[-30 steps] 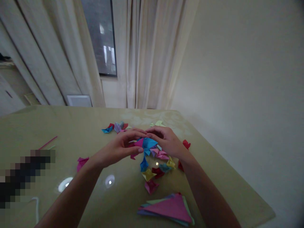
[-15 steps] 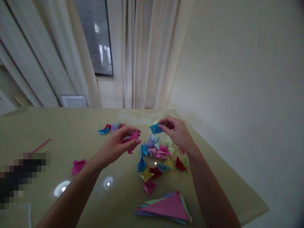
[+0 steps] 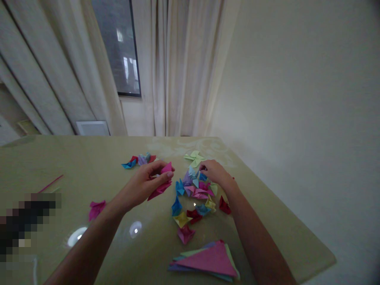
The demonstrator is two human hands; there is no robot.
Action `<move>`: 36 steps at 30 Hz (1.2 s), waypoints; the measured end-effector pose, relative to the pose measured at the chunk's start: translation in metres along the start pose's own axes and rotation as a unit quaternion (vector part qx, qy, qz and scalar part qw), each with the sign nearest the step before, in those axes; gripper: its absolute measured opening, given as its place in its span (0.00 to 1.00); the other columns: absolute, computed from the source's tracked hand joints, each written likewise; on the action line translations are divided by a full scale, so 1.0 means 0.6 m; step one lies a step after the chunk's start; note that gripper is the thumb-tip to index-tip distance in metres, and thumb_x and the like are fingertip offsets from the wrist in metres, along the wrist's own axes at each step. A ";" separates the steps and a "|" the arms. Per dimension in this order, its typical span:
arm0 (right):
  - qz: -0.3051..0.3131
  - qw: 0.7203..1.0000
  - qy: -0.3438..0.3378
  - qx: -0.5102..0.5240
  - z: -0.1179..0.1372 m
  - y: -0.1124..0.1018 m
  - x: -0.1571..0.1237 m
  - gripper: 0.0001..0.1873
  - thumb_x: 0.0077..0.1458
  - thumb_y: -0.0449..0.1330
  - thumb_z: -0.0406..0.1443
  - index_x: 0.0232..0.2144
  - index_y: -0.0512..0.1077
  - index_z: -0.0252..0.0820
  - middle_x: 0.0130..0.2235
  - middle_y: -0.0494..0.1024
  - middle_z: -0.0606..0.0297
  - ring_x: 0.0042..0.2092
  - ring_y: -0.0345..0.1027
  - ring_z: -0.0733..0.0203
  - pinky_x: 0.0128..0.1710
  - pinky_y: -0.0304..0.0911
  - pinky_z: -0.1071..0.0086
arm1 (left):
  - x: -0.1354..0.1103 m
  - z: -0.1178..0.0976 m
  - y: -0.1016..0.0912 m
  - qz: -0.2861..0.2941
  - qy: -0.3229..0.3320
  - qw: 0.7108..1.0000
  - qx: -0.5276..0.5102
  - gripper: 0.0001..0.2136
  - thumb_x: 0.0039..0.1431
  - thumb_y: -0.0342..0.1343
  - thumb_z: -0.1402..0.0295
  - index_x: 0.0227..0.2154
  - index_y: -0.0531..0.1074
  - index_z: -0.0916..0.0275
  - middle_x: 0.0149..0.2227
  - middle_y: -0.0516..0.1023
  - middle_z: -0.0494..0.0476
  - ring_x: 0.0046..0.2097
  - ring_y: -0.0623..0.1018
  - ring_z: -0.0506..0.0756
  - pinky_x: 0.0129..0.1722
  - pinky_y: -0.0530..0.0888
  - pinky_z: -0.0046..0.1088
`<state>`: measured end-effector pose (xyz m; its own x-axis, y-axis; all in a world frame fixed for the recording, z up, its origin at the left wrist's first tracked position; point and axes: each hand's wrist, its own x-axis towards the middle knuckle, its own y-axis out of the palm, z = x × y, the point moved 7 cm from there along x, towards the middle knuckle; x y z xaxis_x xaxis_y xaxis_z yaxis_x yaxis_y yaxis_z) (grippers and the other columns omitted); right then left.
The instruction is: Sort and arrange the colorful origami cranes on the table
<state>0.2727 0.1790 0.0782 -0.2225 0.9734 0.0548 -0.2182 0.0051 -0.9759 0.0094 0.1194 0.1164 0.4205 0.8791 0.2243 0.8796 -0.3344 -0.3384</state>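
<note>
My left hand (image 3: 142,185) is closed on a pink folded paper piece (image 3: 162,183), held just above the table. My right hand (image 3: 215,173) is down on the far side of a heap of small folded paper pieces (image 3: 194,194) in blue, pink, yellow, red and purple. Its fingers curl over a blue piece at the heap's top, and I cannot see whether they grip it. A light green folded piece (image 3: 193,157) lies just beyond that hand.
A stack of coloured paper triangles (image 3: 208,259) lies near the front edge of the glossy beige table (image 3: 89,158). A few folded pieces (image 3: 138,160) sit farther back, one pink piece (image 3: 96,208) at left, and a pink stick (image 3: 50,183). Curtains and a window stand behind.
The two hands came apart: my right hand carried a blue piece away from the pink one, then dropped onto the heap. My left hand kept the pink piece.
</note>
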 end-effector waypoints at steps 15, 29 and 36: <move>-0.070 0.912 -0.207 0.346 0.209 -0.113 -0.103 0.13 0.64 0.70 0.41 0.48 0.80 0.43 0.42 0.84 0.64 0.38 0.75 0.61 0.38 0.67 0.70 | -0.009 -0.033 0.041 -0.017 0.029 0.999 0.037 0.31 0.60 0.69 0.60 0.64 0.66 0.56 0.51 0.81 0.62 0.47 0.85 0.63 0.42 0.85 0.40; -0.118 0.862 -0.162 0.465 0.166 -0.109 -0.080 0.14 0.62 0.68 0.37 0.49 0.76 0.43 0.35 0.83 0.66 0.34 0.78 0.61 0.36 0.71 0.68 | -0.018 -0.043 0.024 0.091 0.061 0.983 -0.151 0.22 0.68 0.65 0.64 0.62 0.72 0.54 0.67 0.72 0.64 0.61 0.79 0.62 0.59 0.80 0.43; -0.166 0.855 -0.163 0.464 0.172 -0.115 -0.084 0.14 0.62 0.68 0.37 0.49 0.76 0.43 0.33 0.80 0.69 0.32 0.75 0.63 0.32 0.68 0.71 | -0.020 -0.050 0.026 0.095 0.096 0.977 -0.164 0.25 0.69 0.62 0.67 0.67 0.68 0.53 0.61 0.79 0.63 0.60 0.81 0.59 0.60 0.79 0.41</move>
<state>0.2006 0.1058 0.1645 -0.2218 0.8369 0.5005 -0.9467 -0.0618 -0.3162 0.0249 0.0934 0.1358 0.5896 0.7212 0.3638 0.7922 -0.6041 -0.0863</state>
